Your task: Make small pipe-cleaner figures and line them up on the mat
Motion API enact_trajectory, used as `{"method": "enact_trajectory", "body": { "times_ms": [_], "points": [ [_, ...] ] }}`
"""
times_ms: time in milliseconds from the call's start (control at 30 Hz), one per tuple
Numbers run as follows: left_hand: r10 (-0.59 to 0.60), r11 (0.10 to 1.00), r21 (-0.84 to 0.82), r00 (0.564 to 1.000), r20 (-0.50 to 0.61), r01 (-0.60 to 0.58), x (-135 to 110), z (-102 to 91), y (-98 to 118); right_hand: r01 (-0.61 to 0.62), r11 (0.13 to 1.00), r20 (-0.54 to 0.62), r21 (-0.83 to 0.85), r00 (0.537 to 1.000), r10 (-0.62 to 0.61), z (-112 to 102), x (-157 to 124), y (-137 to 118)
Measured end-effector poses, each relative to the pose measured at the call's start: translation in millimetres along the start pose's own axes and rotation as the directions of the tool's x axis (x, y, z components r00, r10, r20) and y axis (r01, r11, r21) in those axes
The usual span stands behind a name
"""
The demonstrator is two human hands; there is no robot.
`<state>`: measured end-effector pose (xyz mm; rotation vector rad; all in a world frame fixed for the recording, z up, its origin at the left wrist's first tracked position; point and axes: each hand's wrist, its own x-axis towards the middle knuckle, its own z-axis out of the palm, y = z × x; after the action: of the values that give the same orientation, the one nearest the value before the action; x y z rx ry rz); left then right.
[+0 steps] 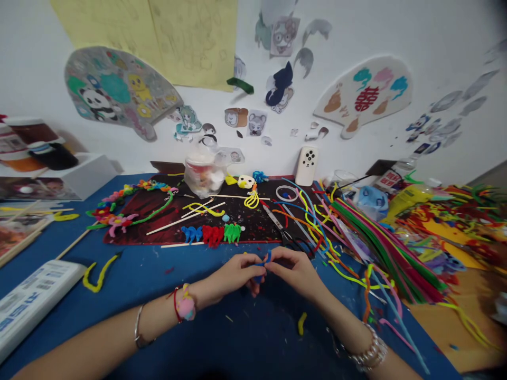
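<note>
My left hand [235, 274] and my right hand [291, 272] meet above the blue table [174, 316], pinching a small blue pipe cleaner [263, 266] between their fingertips. Much of that piece is hidden by my fingers. A short yellow pipe cleaner [301, 323] lies below my right hand, and a curved yellow one [99, 274] lies left of my left hand. Black-handled scissors [285, 235] rest just beyond my right hand, on the edge of a dark red mat [130, 232].
The mat holds rows of blue, red and green pipe-cleaner shapes, wooden sticks and a flower garland. A large heap of coloured pipe cleaners [388, 248] spreads rightward. A white box [35, 301] sits at the left edge. Drawings cover the wall behind.
</note>
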<state>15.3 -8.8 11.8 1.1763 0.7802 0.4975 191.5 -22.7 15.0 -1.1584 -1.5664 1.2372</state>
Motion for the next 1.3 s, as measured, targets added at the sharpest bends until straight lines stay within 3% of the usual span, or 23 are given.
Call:
{"method": "enact_trajectory", "body": {
  "times_ms": [133, 767, 900, 967, 1067, 1133, 1233, 1300],
  "points": [
    [-0.009, 0.997, -0.078, 0.998, 0.065, 0.014, -0.1, -6.8, 3.7, -0.044, 0.995, 0.073, 0.092, 0.997, 0.037, -2.3, 2.0, -4.5],
    [-0.165, 0.973, 0.168, 0.986, 0.007, 0.162, 2.0, -8.7, 0.8, -0.148, 0.989, 0.078, 0.025, 0.986, 0.146, 1.2, 1.7, 5.8],
    [-0.038, 0.940, 0.338, 0.999, -0.034, 0.048, 1.0, -6.9, -2.9, -0.161, 0.986, 0.100, 0.038, 0.983, 0.156, 3.5, 0.3, 7.2],
    [0.146, 0.841, 0.534, 0.986, -0.082, -0.081, -0.6, -6.0, -4.0, -0.149, 0.988, 0.111, 0.030, 0.983, 0.145, 5.1, -0.7, 5.3],
    [0.373, 0.669, 0.717, 0.923, -0.097, -0.195, -3.0, -4.6, -3.4, -0.119, 0.993, 0.108, 0.003, 0.987, 0.118, 6.2, -1.9, 1.9],
    [0.325, 0.737, 0.650, 0.941, -0.098, -0.187, -3.1, -4.1, -2.2, -0.091, 0.996, 0.098, -0.018, 0.991, 0.092, 5.6, -2.2, 0.6],
    [0.130, 0.914, 0.394, 0.990, -0.051, -0.099, -0.9, -4.1, -1.6, -0.030, 0.995, 0.056, -0.095, 0.998, 0.036, 3.6, -2.0, 0.9],
    [0.068, 0.963, 0.263, 0.997, -0.028, -0.058, 0.7, -4.4, -2.9, 0.007, 0.989, 0.047, -0.147, 0.999, 0.000, 2.3, -1.5, 2.0]
  ]
}}
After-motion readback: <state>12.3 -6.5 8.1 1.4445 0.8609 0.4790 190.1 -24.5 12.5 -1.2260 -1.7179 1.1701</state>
